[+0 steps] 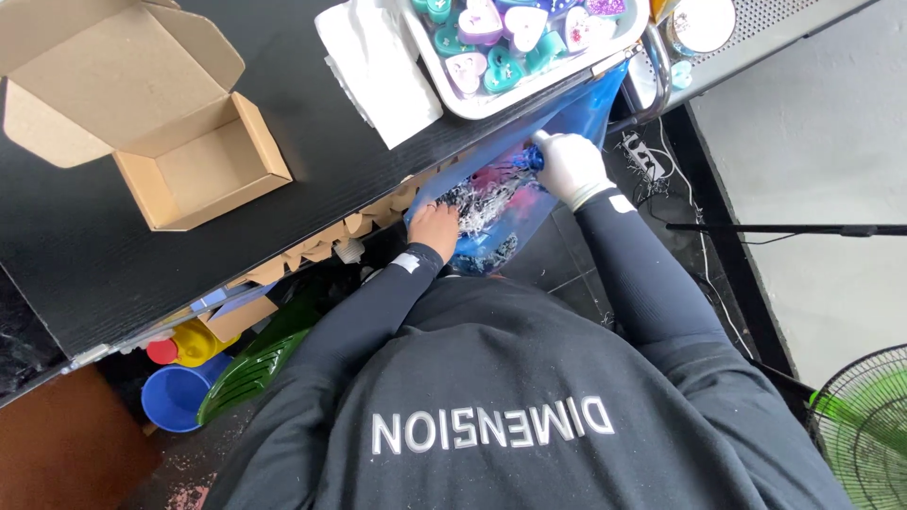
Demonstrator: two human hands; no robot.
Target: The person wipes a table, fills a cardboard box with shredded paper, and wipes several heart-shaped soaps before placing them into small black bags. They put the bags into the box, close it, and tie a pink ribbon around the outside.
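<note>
A blue see-through plastic bag (567, 118) hangs below the edge of the black table (85, 246), holding black and white shredded filler (482, 203). My left hand (436, 227) is bare and reaches into the bag's mouth, fingers in the shreds. My right hand (572, 165) wears a white glove and grips the bag's upper edge, holding it open. Both arms are in dark sleeves.
An open cardboard box (203, 170) stands on the table. A folded white sheet (378, 66) lies beside a white tray (472, 102) of colourful heart-shaped pieces. Under the table are a blue bucket (170, 397), a yellow container (198, 342) and a green chair (255, 364). A fan (864, 434) stands at the lower right.
</note>
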